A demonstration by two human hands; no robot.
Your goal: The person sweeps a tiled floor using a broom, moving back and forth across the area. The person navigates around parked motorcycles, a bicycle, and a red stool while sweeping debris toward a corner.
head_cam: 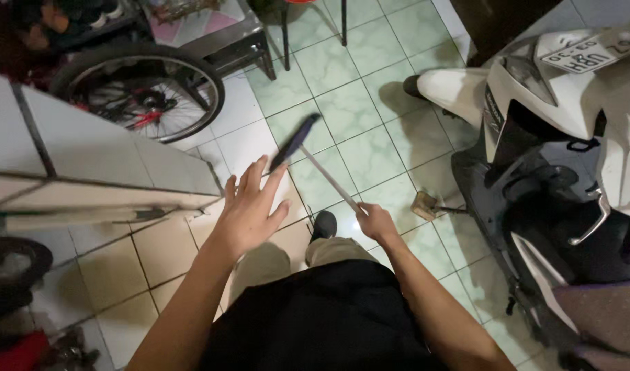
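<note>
The right hand (375,221) was closed around the upper end of a broom (296,142), its pale stick slanting away so the dark, blurred head sat low over the tiled floor (370,89) ahead. The left hand (250,206) hung empty, fingers spread (likely for balance). Open floor lay only ahead, hemmed by a white scooter (555,158) on the right and a tiled ledge (88,165) and bicycle wheel (147,93) on the left.

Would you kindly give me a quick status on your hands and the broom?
Right hand gripping broom handle, head raised over tiled floor. Left hand open, empty. White scooter close on right, bicycle wheel ahead left.
</note>
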